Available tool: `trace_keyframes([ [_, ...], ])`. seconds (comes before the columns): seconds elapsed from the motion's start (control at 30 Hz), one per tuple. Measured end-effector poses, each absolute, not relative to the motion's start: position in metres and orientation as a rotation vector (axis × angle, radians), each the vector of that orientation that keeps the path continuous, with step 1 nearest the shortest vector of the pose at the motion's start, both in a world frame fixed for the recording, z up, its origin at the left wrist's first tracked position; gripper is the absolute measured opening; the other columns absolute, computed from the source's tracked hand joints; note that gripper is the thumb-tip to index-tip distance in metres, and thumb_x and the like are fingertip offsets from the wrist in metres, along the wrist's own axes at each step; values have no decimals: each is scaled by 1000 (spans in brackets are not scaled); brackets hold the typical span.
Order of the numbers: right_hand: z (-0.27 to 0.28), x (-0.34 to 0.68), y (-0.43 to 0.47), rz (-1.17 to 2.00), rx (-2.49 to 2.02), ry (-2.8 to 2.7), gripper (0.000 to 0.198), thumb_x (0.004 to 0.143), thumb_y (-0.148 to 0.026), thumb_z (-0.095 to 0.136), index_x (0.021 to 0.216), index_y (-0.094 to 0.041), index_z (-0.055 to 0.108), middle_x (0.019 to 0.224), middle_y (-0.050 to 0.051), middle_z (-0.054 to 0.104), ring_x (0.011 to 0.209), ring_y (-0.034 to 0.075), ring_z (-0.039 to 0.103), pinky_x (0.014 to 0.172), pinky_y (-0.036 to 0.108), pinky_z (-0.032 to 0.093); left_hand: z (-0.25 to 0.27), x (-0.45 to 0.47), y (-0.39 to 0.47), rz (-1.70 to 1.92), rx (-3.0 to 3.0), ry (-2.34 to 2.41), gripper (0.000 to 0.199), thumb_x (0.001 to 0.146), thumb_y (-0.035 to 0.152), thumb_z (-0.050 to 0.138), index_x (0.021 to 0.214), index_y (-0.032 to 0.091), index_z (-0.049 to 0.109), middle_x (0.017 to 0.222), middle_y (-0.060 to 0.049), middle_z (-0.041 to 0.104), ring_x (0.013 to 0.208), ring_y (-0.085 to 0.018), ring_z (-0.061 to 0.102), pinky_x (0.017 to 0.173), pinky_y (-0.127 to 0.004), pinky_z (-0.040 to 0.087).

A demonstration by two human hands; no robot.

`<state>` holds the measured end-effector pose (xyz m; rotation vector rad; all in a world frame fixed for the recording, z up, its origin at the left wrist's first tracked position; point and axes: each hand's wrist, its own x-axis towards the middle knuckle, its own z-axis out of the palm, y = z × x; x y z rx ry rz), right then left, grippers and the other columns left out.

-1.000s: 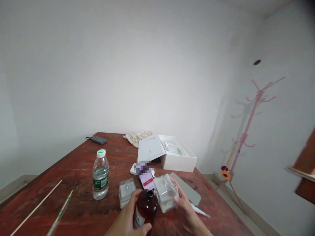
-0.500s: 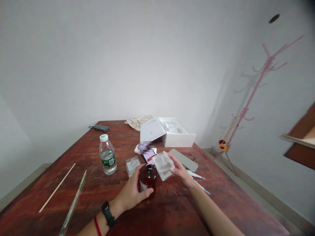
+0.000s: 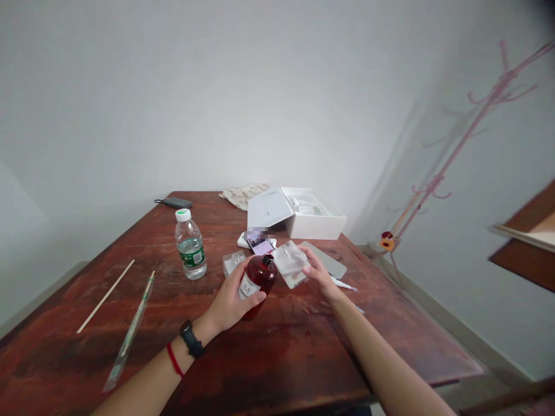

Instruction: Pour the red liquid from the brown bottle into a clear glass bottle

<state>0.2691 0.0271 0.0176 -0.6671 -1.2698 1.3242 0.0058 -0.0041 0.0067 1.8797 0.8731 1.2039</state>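
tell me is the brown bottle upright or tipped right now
Tipped. The brown bottle, held in the left hand, leans with its open neck toward the clear glass bottle in the right hand.

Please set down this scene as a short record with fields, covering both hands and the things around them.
left hand: grips the brown bottle, tilted toward the clear bottle
right hand: holds the clear bottle beside the brown bottle's mouth
second clear bottle: on the table, just behind the left hand
water bottle: upright, left of the hands
phone: behind the brown bottle
white box: open, at the far end
sticks: lying at the left
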Motion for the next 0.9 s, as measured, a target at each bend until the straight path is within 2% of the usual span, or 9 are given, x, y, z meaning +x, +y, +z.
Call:
trace_keyframes([
  [0.1, 15, 272, 28, 1335, -667, -1267, 64, 72, -55, 92, 124, -28, 66, 114, 3, 78, 94, 25, 72, 78, 31, 54, 5, 7, -5, 1208, 1885, 864, 87, 93, 63, 72, 158, 14, 43, 154, -19, 58, 142, -37, 55, 125, -49, 36],
  [0.27, 10, 275, 30, 1259, -683, -1253, 66, 70, -58, 92, 125, -29, 69, 120, 4, 78, 105, 29, 73, 83, 34, 55, 4, 10, -8, 1207, 1882, 827, 82, 93, 59, 73, 156, 15, 45, 152, -17, 59, 139, -37, 57, 123, -49, 39],
  [0.43, 9, 275, 30, 1273, -679, -1195, 66, 65, -55, 95, 121, -29, 74, 114, 4, 79, 99, 29, 73, 81, 34, 57, 2, 11, -7, 1215, 1889, 795, 77, 96, 53, 73, 157, 18, 44, 156, -16, 56, 142, -36, 54, 124, -48, 38],
  [0.6, 9, 274, 27, 1247, -681, -1187, 62, 68, -55, 93, 120, -28, 75, 119, 4, 78, 103, 29, 73, 84, 34, 58, -3, 11, -5, 1224, 1874, 795, 80, 93, 52, 76, 157, 19, 43, 159, -16, 53, 141, -36, 55, 125, -50, 35],
  [0.73, 8, 275, 27, 1241, -685, -1212, 61, 71, -57, 90, 121, -27, 74, 119, 5, 77, 103, 30, 73, 84, 37, 59, -1, 11, -6, 1234, 1887, 748, 78, 93, 52, 77, 157, 21, 44, 154, -14, 58, 139, -35, 57, 123, -48, 40],
  [0.9, 10, 276, 28, 1272, -673, -1228, 62, 70, -56, 91, 121, -27, 72, 119, 6, 77, 103, 31, 73, 84, 38, 59, 2, 11, -7, 1248, 1909, 748, 79, 92, 51, 78, 157, 21, 45, 153, -14, 60, 137, -35, 59, 123, -49, 39],
])
